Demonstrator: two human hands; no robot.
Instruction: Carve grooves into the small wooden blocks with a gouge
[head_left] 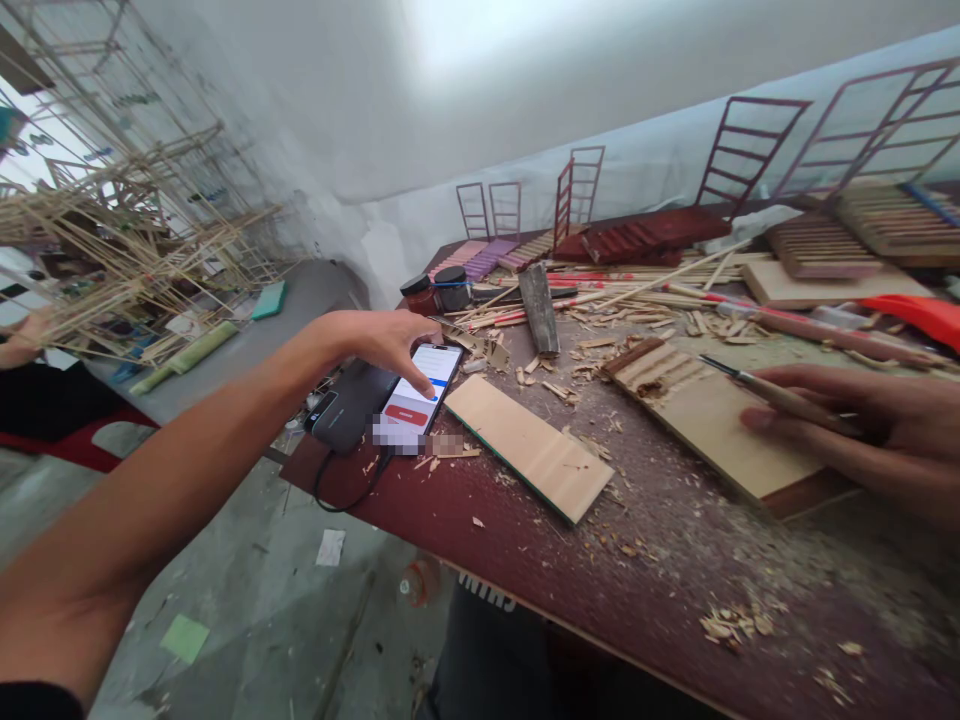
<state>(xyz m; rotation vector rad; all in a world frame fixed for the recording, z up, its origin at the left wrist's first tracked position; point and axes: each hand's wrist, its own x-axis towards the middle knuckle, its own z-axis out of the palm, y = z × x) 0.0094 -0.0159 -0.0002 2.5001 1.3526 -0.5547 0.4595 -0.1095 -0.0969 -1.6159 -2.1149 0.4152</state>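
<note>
My left hand (382,345) reaches across to a smartphone (417,393) lying at the table's left edge, with one finger touching its lit screen and the other fingers spread. A dark power bank (349,408) with a cable lies beside the phone. My right hand (862,420) rests on a wooden board (712,420) at the right. It holds a thin craft knife (757,385) whose blade points left. A light wooden plank (529,445) lies between the two hands.
Wood chips and sticks litter the dark red table (525,560). Two dark jars (439,290), a chopping blade (540,310), slatted wooden pieces (825,250) and small red frames (742,150) stand farther back. A stick framework model (127,230) sits on a grey table at the left.
</note>
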